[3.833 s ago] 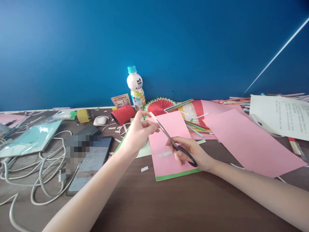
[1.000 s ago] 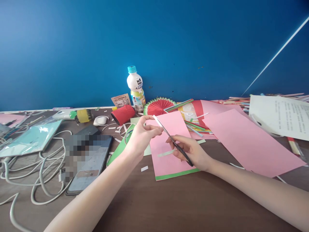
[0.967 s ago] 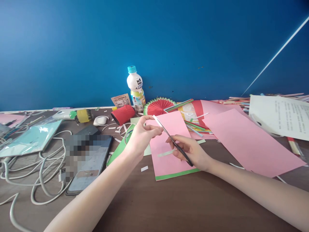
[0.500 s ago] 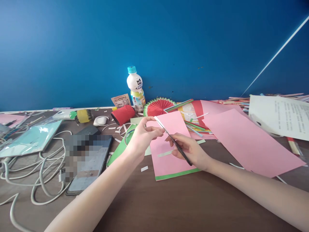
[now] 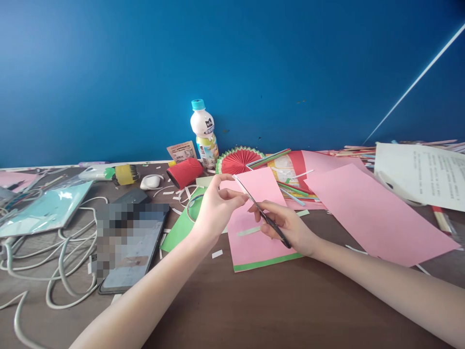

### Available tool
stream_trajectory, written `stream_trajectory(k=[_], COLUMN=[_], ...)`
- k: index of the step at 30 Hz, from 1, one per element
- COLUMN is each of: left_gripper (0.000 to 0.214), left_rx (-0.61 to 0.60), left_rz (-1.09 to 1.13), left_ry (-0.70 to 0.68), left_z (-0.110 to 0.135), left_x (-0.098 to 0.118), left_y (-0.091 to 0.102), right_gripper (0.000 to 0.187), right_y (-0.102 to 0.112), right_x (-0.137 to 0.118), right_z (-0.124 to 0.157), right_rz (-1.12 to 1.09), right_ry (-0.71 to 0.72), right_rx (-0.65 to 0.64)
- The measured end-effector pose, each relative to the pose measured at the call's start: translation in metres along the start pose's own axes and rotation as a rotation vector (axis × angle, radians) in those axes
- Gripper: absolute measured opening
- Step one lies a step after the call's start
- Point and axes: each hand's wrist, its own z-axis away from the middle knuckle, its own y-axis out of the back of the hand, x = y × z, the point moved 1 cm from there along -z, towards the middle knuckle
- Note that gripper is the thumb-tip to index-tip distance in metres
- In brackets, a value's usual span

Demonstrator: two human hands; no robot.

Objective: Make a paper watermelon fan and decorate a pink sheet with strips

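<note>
My right hand [image 5: 288, 227] grips a pair of black-handled scissors [image 5: 278, 230], their blades slanting up and away to the left. Across from it, my left hand [image 5: 220, 203] has thumb and index finger curled around a narrow white paper strip [image 5: 237, 180], which lies close along the blades; much of the strip is hidden. Beneath both hands lies a pink paper sheet [image 5: 241, 252] with a green edge [image 5: 265, 263] showing under it. A pale green strip [image 5: 249, 231] rests on the pink sheet.
Behind stand a bottle [image 5: 203, 128], a red roll [image 5: 185, 173] and a red pleated paper fan [image 5: 240, 161]. A phone [image 5: 140, 257] and white cables [image 5: 60, 271] lie left. Another pink sheet [image 5: 378, 213] and a printed page [image 5: 421, 174] lie right. Scraps [image 5: 217, 254] are scattered about.
The scissor handles have spread a little in my right hand. My left hand has shifted only slightly, and the rest stays in place.
</note>
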Motion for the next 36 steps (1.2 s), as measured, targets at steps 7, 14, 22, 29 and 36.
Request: stream_trajectory(k=[7, 14, 22, 29, 36], left_gripper=[0.036, 0.035, 0.036, 0.033, 0.032], left_rx=[0.031, 0.039, 0.046, 0.015, 0.038], left_rz=[-0.075, -0.147, -0.195, -0.171, -0.191], left_ry=[-0.074, -0.109, -0.112, -0.091, -0.106], left_z=[0.0016, 0.0027, 0.0035, 0.002, 0.0015], left_x=[-0.0013, -0.0019, -0.0005, 0.0011, 0.0007], left_y=[-0.0013, -0.0005, -0.0007, 0.0015, 0.0019], right_gripper=[0.029, 0.033, 0.031, 0.03, 0.028], right_y=[-0.0005, -0.001, -0.0015, -0.0011, -0.0017], right_x=[-0.0004, 0.0003, 0.0005, 0.0013, 0.001], right_z=[-0.0006, 0.0004, 0.0004, -0.0002, -0.0005], right_rz=[0.006, -0.02, -0.048, -0.036, -0.009], right_ry=[-0.011, -0.057, -0.064, -0.058, -0.063], right_rx=[0.004, 0.002, -0.001, -0.001, -0.002])
